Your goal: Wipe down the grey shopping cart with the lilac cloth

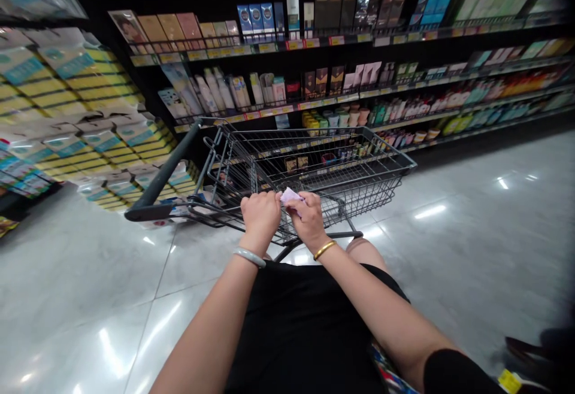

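My left hand (262,217), with a pale bangle at the wrist, is closed, knuckles up, in front of the near side of a dark wire shopping cart (390,149). Its fingertips meet the edge of a small crumpled lilac piece, paper or thin cloth (291,195). My right hand (309,219), gold bangle at the wrist, pinches the same piece between thumb and fingers. Whether my left fingers also touch the cart rail behind them is hidden. The cart stands sideways across my front, its handle (166,169) to the left.
Dark shelves (269,109) of boxed and bottled goods run behind the cart. Stacked yellow-and-white packs (81,88) stand at left. Shiny grey floor (471,232) spreads on both sides. A dark shoe-like shape (525,349) shows at lower right.
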A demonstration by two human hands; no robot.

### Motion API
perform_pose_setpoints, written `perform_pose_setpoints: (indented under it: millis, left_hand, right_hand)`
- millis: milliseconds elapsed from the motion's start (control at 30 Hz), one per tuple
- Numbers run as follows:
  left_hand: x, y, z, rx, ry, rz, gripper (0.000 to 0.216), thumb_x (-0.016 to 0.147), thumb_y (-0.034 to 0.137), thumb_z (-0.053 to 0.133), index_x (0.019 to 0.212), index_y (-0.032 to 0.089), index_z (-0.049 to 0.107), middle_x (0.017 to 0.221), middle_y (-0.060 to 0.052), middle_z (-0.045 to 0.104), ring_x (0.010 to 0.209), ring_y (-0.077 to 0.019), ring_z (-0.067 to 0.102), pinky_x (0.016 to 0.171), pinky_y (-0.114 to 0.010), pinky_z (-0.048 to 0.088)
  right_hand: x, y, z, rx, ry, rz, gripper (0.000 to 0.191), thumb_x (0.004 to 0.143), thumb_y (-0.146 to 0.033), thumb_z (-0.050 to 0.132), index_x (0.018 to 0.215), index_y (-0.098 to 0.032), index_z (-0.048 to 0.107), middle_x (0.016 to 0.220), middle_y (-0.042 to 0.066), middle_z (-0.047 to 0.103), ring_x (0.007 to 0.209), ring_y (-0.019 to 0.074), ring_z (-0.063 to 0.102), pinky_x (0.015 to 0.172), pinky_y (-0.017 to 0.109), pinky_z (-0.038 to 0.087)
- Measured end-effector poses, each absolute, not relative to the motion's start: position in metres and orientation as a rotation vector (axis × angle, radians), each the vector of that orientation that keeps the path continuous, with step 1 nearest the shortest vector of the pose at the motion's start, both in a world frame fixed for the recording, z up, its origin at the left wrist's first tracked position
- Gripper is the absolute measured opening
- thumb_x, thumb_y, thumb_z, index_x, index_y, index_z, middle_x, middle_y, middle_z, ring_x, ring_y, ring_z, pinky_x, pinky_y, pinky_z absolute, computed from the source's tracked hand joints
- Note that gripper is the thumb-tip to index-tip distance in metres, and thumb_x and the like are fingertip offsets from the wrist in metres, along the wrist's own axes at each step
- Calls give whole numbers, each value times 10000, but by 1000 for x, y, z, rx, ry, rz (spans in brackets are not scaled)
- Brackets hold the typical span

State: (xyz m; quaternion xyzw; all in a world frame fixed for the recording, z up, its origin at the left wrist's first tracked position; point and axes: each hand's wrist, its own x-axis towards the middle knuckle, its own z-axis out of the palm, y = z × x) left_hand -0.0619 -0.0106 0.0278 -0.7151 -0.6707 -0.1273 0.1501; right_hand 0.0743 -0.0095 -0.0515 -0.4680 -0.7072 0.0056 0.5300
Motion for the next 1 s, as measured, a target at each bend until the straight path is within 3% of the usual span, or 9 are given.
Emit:
perform_pose_setpoints:
  millis: [233, 433, 633, 867, 1000]
  left_hand:
    - [-49, -13, 27, -2085, -1936, -421, 553, 1008, 434, 227, 865, 157, 683, 864, -137, 706, 870, -274, 620, 776, -401, 322]
    - [-45, -12, 29, -2093, -1920, -381, 558, 1013, 417, 210, 860, 157, 679, 866, -132, 713, 862, -274, 628, 754, -392, 325]
    - [-37, -11, 30, -2120, -1921, -399, 558, 1011, 414, 213, 886, 145, 685, 875, -147, 710, 874, -285, 633, 779, -405, 338]
    - [-28, -10, 31, -2169, -1930, -365, 514, 1007, 379, 233, 892, 150, 679, 866, -130, 709, 874, -286, 645, 761, -387, 381]
    - [-26, -8, 30, -2199, -1902, -329, 501, 1009, 378, 236, 926, 142, 670, 851, -133, 705, 873, -290, 652, 714, -360, 408]
  right_hand:
    - [74, -19, -79, -1143, -1732, 100, 134, 862, -186, 611, 898, -241, 728, 1042, 75, 573, 1018, 223, 500, 918, 389, 434]
    - [79, -19, -55, -1099, -1681, 24, 148, 890, -255, 606, 967, -278, 731, 1118, 76, 546, 1128, 231, 471, 1006, 401, 391]
    - [85, -17, -73, -1210, -1682, 101, 113, 867, -203, 617, 923, -221, 713, 1043, 84, 571, 1050, 230, 497, 944, 389, 426]
    - [87, -13, -65, -1132, -1668, 40, 154, 857, -192, 598, 950, -251, 707, 1112, 81, 553, 1112, 241, 486, 994, 418, 403]
    - [91, -15, -83, -1220, -1678, 128, 116, 844, -177, 603, 869, -240, 697, 996, 70, 576, 1006, 232, 515, 907, 396, 436]
